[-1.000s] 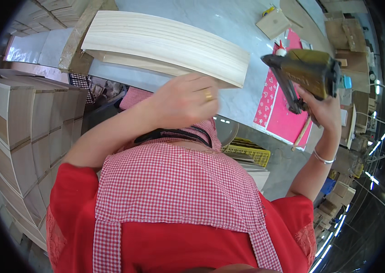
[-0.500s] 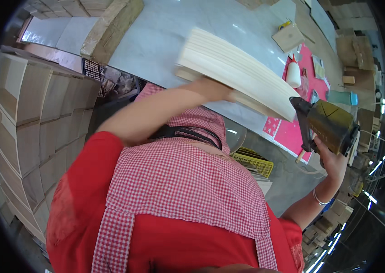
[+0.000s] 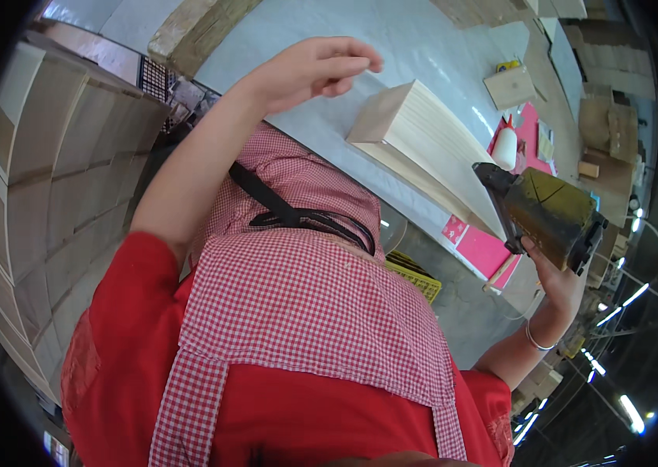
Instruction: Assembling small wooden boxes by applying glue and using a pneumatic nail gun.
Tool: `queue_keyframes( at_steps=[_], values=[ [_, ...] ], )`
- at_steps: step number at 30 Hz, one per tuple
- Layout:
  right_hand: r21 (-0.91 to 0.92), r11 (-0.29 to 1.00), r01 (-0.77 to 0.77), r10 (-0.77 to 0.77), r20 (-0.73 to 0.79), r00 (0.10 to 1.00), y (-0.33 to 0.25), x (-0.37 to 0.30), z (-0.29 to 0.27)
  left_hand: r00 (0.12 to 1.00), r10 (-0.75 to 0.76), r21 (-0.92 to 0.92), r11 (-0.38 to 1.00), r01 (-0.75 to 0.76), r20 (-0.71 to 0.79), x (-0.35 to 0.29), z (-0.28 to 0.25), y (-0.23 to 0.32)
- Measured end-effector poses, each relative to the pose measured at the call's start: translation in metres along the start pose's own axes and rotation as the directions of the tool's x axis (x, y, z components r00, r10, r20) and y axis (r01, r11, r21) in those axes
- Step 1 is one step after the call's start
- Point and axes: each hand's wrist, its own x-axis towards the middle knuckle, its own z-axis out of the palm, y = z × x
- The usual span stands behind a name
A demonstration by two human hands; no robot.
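Note:
A pale wooden box (image 3: 436, 140) with ribbed-looking boards lies on the table near its front edge. My left hand (image 3: 315, 71) is raised beyond the box's left end, apart from it, with fingers loosely stretched and nothing in them. At the other end, my right hand (image 3: 556, 279) grips a dark air nail gun (image 3: 550, 208) by its handle. The gun's nose meets or nearly meets the box's right end; whether they touch I cannot tell. Part of the right hand's fingers is hidden behind the gun.
The grey table (image 3: 286, 58) carries a white glue bottle (image 3: 505, 148) with a red tip, a pink sheet (image 3: 488, 253) and a small board (image 3: 509, 87). Stacked wooden boxes (image 3: 72, 148) rise at left. A yellow crate (image 3: 414, 276) sits below the table edge.
My left hand has let go of the wooden box and lifted up and leftward. The box now rests on the table, turned more steeply in view. The nail gun stays at its right end.

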Motion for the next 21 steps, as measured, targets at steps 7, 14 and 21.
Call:
queue_keyframes(
  at_steps=[7, 14, 21],
  values=[
    [-0.034, 0.993, 0.113, -0.110, 0.089, 0.990, -0.031, 0.043, 0.009, 0.885, -0.314, -0.083, 0.929, 0.361, 0.343, 0.065, -0.004, -0.035],
    [-0.201, 0.958, 0.203, -0.141, 0.285, 0.948, -0.063, 0.074, 0.016, 0.745, -0.338, -0.098, 0.875, 0.473, 0.576, 0.081, -0.008, -0.045],
    [-0.235, 0.949, 0.213, -0.121, 0.352, 0.928, -0.084, 0.093, 0.027, 0.733, -0.395, -0.130, 0.828, 0.545, 0.554, 0.085, -0.005, -0.043]
  ],
)
